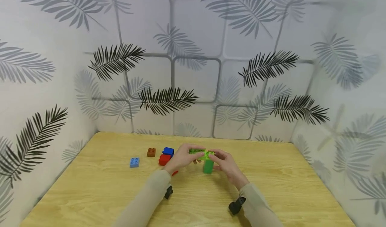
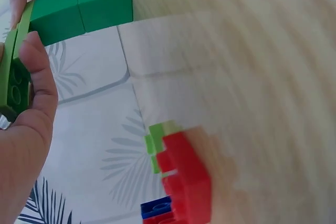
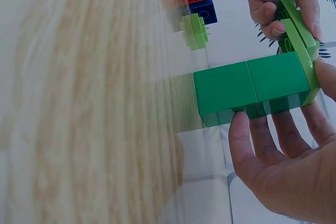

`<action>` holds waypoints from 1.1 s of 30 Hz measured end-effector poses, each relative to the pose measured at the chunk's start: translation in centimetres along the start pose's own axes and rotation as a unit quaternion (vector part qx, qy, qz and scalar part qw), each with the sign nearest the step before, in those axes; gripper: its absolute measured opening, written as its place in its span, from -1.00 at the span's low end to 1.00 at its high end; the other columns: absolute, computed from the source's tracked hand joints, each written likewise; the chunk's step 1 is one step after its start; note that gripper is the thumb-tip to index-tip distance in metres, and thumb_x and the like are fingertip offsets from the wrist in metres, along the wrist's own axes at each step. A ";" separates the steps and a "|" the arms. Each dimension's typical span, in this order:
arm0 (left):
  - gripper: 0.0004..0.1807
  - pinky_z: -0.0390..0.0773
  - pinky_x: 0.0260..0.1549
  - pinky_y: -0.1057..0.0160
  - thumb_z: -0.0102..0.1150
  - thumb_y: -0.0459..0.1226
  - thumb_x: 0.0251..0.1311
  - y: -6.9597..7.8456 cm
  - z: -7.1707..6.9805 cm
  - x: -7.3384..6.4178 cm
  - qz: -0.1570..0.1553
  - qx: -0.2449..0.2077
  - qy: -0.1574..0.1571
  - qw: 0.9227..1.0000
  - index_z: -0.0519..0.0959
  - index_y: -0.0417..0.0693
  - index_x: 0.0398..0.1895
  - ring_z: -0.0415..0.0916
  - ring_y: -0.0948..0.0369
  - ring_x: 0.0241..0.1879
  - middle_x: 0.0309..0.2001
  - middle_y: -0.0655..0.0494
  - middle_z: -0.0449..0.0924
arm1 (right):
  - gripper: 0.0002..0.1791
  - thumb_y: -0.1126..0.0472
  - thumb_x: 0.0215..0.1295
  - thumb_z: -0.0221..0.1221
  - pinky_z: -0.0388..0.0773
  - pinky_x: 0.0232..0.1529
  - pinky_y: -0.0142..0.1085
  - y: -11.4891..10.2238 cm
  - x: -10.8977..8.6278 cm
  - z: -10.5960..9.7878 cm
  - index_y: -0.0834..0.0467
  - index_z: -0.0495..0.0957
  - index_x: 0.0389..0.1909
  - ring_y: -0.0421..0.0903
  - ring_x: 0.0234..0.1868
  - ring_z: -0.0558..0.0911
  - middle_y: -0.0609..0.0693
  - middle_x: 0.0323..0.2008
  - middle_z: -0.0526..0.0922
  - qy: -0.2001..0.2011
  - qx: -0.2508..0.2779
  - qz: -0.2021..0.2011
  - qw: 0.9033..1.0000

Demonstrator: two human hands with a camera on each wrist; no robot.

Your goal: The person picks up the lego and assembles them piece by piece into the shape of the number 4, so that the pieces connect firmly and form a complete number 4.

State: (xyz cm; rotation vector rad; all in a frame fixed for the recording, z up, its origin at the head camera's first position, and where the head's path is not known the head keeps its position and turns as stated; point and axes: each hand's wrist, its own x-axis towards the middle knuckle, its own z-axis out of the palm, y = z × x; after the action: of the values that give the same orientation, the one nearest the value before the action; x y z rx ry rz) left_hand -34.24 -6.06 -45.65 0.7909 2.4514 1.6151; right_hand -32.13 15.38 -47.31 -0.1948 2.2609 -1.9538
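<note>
Two dark green building blocks (image 3: 252,87) stand stacked as a small tower on the table, topped by flat lime green bricks (image 1: 208,154). From the tower's left side, my left hand (image 1: 182,157) pinches a lime green brick (image 2: 18,85) that juts out sideways at the top, its hollow underside showing in the left wrist view. My right hand (image 1: 228,168) holds the tower from the right, thumb at the lime top and fingers (image 3: 244,145) along the green sides. Part of the lime bricks is hidden behind the fingers.
Left of the hands lie a red brick (image 1: 164,159), a dark blue brick (image 1: 168,151), a brown brick (image 1: 151,152) and a light blue brick (image 1: 134,162). A loose lime green brick (image 3: 196,31) sits near the red and blue ones. Behind the wooden table (image 1: 105,193) rises a leaf-patterned backdrop (image 1: 196,79).
</note>
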 end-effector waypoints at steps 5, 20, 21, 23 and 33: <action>-0.61 0.67 -0.20 0.11 0.21 -0.09 0.32 -0.3 0.2 0.0 -0.009 -0.040 0.005 0.999 0.60 0.03 0.17 0.66 -0.18 -0.22 0.18 -0.01 0.58 | -0.56 0.06 0.38 0.20 0.57 0.10 -0.02 -0.1 0.0 0.1 0.12 0.53 0.21 -0.12 0.04 0.58 0.09 0.11 0.59 0.003 0.002 0.005 1.000; -0.63 0.63 -0.15 -0.10 0.24 -0.11 0.30 -0.2 0.2 0.3 -0.017 -0.043 0.006 0.999 0.63 0.02 0.13 0.65 -0.20 -0.24 0.17 -0.01 0.59 | -0.53 0.00 0.36 0.21 0.50 0.17 0.08 0.0 -0.2 0.3 0.03 0.52 0.25 0.13 0.33 0.40 0.17 0.32 0.40 0.002 0.016 0.006 1.000; -0.62 0.63 -0.15 -0.11 0.24 -0.11 0.30 -0.2 0.2 0.2 -0.017 -0.045 0.004 0.999 0.63 0.02 0.14 0.64 -0.21 -0.23 0.17 0.00 0.59 | -0.51 0.00 0.35 0.22 0.48 0.19 0.11 0.1 -0.2 0.3 0.05 0.50 0.26 0.18 0.38 0.33 0.19 0.37 0.35 -0.001 0.014 0.004 1.000; -0.61 0.64 -0.16 -0.11 0.22 -0.11 0.31 -0.2 0.2 0.2 -0.013 -0.047 0.001 0.999 0.61 -0.03 0.15 0.63 -0.23 -0.23 0.17 -0.01 0.59 | -0.49 0.02 0.34 0.24 0.43 0.22 0.15 0.1 -0.3 0.2 0.04 0.49 0.27 0.22 0.45 0.21 0.20 0.42 0.27 -0.005 0.011 0.003 1.000; -0.66 0.58 -0.27 -0.18 0.15 -0.06 0.36 -0.4 -0.4 0.0 -0.009 -0.005 -0.013 1.000 0.59 0.20 0.17 0.57 -0.18 -0.15 0.15 0.15 0.55 | -0.50 0.02 0.31 0.26 0.45 0.21 0.13 0.2 -0.2 0.4 0.02 0.51 0.25 0.18 0.39 0.33 0.19 0.34 0.37 -0.004 0.004 0.003 1.000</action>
State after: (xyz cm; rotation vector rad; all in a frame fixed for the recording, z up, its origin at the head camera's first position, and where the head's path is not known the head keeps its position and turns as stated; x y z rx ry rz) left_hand -34.51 -6.53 -45.84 0.7804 2.4225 1.5999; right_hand -31.90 15.08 -47.59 -0.1944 2.2456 -1.9549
